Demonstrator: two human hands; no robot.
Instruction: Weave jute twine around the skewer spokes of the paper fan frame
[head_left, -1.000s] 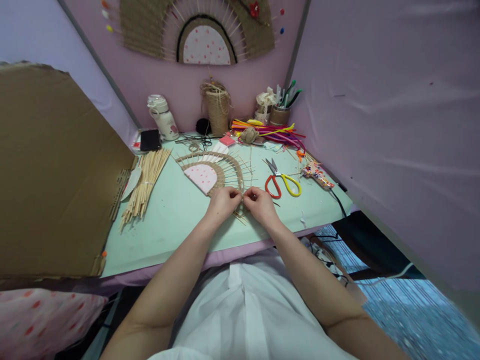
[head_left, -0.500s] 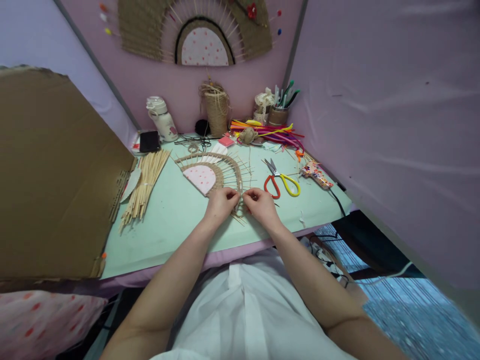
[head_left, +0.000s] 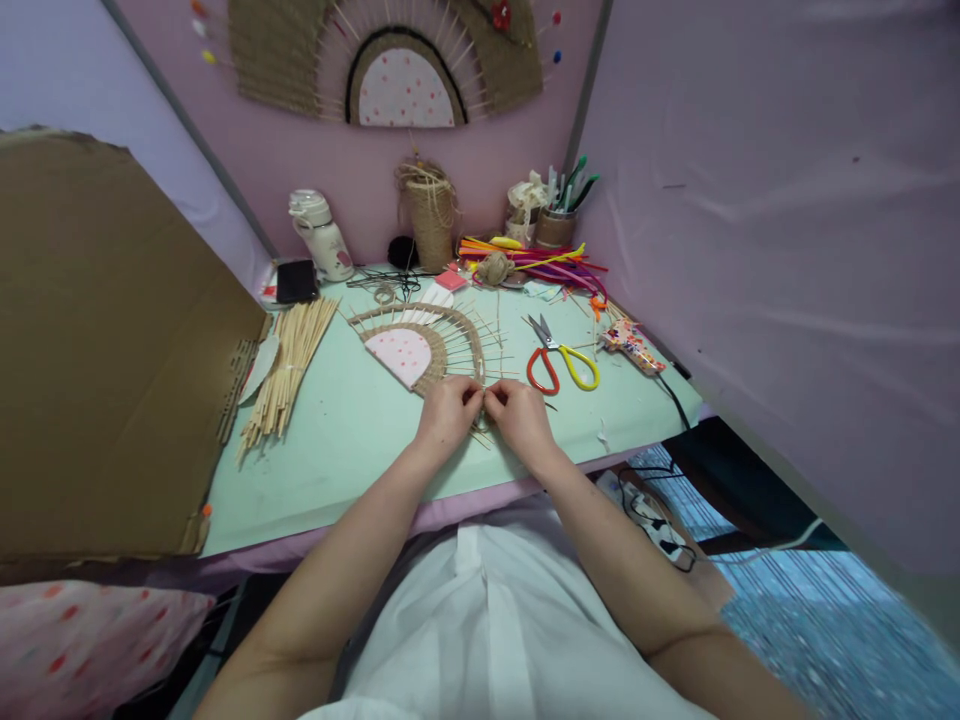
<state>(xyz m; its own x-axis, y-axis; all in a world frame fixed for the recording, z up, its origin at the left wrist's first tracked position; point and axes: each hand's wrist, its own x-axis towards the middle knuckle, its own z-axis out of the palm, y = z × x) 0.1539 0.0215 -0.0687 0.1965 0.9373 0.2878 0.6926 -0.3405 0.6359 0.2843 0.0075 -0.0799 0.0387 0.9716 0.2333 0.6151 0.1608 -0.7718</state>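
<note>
A half-made fan [head_left: 431, 375] of thin sticks lies on the table, with a spotted half-round centre and an outer band of jute twine [head_left: 474, 335]. My left hand [head_left: 448, 412] is closed in a pinch at the near end of that band. Right beside it, fingertips almost touching, my right hand [head_left: 519, 415] pinches too. Both seem to grip the jute twine; the fingers hide most of it. Stick ends poke out below the hands. Scissors [head_left: 562, 360] with one red and one yellow handle lie open to the right of my right hand.
A stick bundle [head_left: 289, 375] lies left, beside a tall cardboard sheet [head_left: 112, 340]. Along the back stand a bottle [head_left: 322, 240], a twine spool [head_left: 431, 220] and a pen pot [head_left: 556, 228]. A twine ball [head_left: 495, 268] sits among coloured pipe cleaners. A glue gun [head_left: 631, 347] lies right.
My two hands have drawn slightly closer together, both still pinched at the fan's band. The whole view has shifted a little; the fan and scissors lie as before.
</note>
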